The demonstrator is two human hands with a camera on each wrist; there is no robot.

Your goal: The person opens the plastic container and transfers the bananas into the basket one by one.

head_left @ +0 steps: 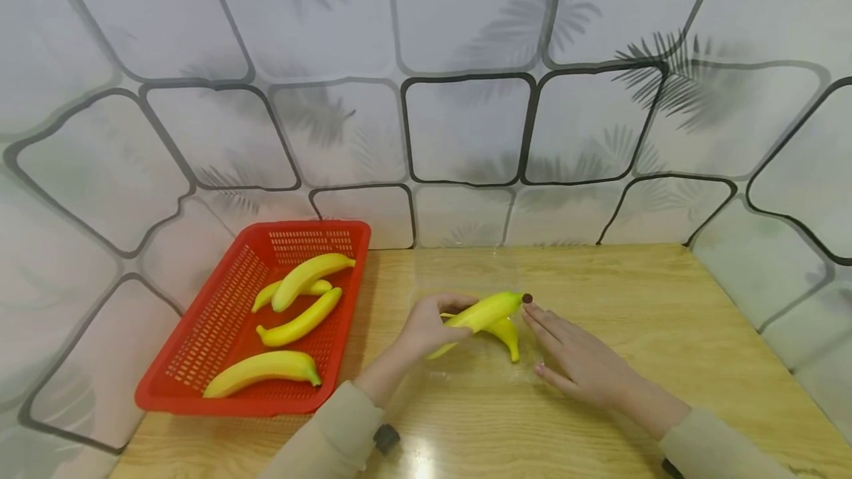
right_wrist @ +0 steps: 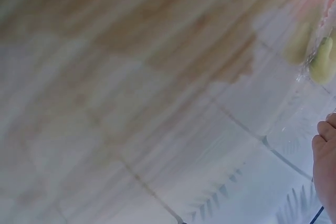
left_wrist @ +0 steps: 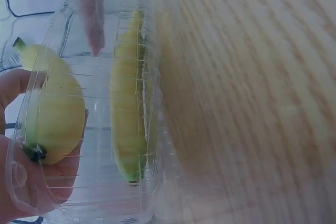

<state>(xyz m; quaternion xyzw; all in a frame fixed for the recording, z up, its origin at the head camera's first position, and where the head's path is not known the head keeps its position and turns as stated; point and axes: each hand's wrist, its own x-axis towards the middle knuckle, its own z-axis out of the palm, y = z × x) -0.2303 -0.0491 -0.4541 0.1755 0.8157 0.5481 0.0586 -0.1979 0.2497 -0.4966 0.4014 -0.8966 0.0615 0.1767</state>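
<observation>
My left hand [head_left: 429, 324] grips a yellow banana [head_left: 489, 310] between thumb and fingers, its dark tip pointing right. Under it, a second banana [head_left: 507, 337] lies in a clear plastic container [left_wrist: 94, 192]. Seen from the left wrist, the held banana [left_wrist: 60, 108] is at the container's open top, above the other banana [left_wrist: 128, 103] on the bottom. My right hand [head_left: 586, 364] is on the container's right side, fingers extended, fingertips close to the held banana's dark tip. Only part of the right hand [right_wrist: 326, 150] shows in the right wrist view.
To the left stands a red plastic basket [head_left: 149, 386] with several bananas [head_left: 266, 369] inside. The container's clear lid [head_left: 466, 266] extends toward the back edge. A patterned wall covering [head_left: 466, 131] borders the wooden table [head_left: 639, 294] behind and at the sides.
</observation>
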